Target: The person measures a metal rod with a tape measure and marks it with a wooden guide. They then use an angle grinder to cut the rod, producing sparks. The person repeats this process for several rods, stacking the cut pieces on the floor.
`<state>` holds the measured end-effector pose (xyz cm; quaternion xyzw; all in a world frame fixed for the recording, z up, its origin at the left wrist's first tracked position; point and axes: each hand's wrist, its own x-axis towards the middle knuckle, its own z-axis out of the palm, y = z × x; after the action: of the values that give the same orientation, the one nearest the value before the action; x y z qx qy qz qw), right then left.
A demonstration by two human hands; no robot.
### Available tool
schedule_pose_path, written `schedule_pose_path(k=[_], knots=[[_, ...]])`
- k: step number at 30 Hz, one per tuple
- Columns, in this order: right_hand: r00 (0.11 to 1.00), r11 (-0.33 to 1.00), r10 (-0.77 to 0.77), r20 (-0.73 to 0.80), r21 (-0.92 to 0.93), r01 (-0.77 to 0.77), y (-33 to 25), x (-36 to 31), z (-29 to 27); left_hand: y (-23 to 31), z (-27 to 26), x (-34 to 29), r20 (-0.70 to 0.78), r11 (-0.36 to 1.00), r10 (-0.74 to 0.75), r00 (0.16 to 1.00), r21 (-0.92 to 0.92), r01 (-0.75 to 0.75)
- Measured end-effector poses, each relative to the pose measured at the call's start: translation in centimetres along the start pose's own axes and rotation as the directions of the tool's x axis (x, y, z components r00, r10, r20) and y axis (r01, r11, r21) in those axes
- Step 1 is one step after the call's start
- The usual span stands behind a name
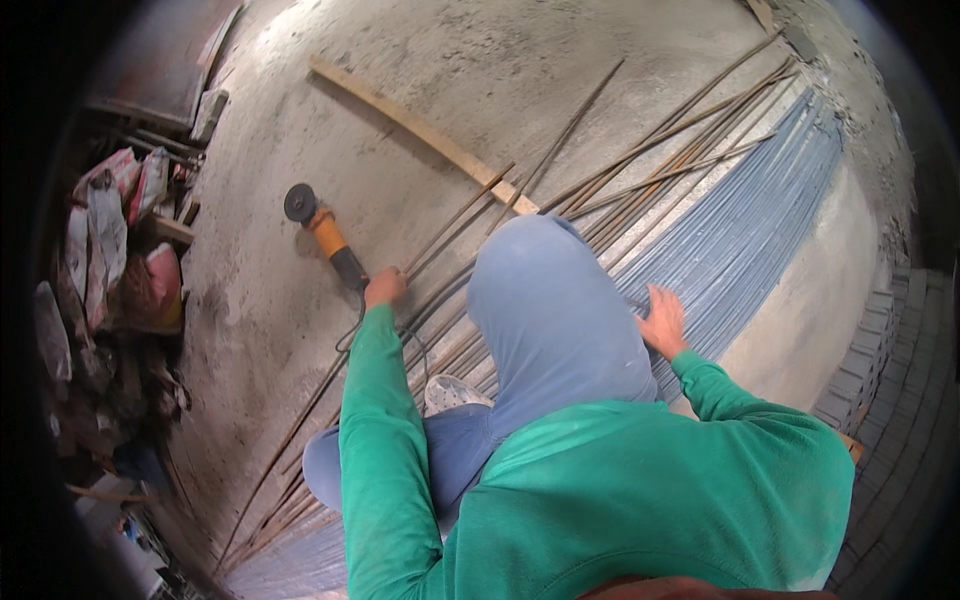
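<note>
My left hand [386, 288] is closed around the near end of a short brown steel rod [458, 222], right beside the tail of an orange and black angle grinder [332, 242]. The grinder lies on the concrete floor, its dark disc at the far end and its cord looping back near my wrist. To the right of my raised knee, my right hand [662, 322] rests with fingers apart at the edge of a wide bundle of blue-grey steel bars [735, 240]. Its fingertips touch or hover over the bars; which of these is unclear.
A wooden batten [420, 128] lies beyond the grinder, reaching under rusty rods [640, 165]. Crumpled sacks and scrap [110, 250] are heaped at the left. Stacked grey blocks [890, 350] stand at the right. My shoe [455, 394] is among the rods.
</note>
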<state>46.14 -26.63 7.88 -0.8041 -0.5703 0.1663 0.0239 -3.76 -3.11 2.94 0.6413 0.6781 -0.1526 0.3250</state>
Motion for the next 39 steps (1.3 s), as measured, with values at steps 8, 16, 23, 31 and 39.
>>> schedule_pose_path(k=[8,16,23,31,39], knots=[[0.981,0.887,0.105,-0.162,0.461,-0.019,-3.9,8.0,-0.1,-1.0,0.2,1.0,-0.053,0.996,0.017,0.998,-0.083,-0.022],[0.979,0.535,0.137,0.15,0.82,-0.2,-11.3,27.4,3.2,1.7,0.6,2.8,-0.154,0.989,0.124,0.98,-0.06,-0.134],[0.831,0.175,0.226,0.509,0.818,-0.548,-14.9,35.7,5.0,11.5,-0.5,5.5,-0.311,0.974,0.064,0.948,-0.189,-0.128],[0.839,0.196,0.208,0.503,0.819,-0.539,-16.9,33.6,5.6,17.0,-2.6,7.5,-0.317,0.909,-0.042,0.947,-0.406,-0.096],[0.84,0.192,0.286,0.46,0.832,-0.521,-18.2,31.4,4.7,22.5,-5.5,10.4,-0.407,0.89,0.138,0.903,-0.349,-0.294]])
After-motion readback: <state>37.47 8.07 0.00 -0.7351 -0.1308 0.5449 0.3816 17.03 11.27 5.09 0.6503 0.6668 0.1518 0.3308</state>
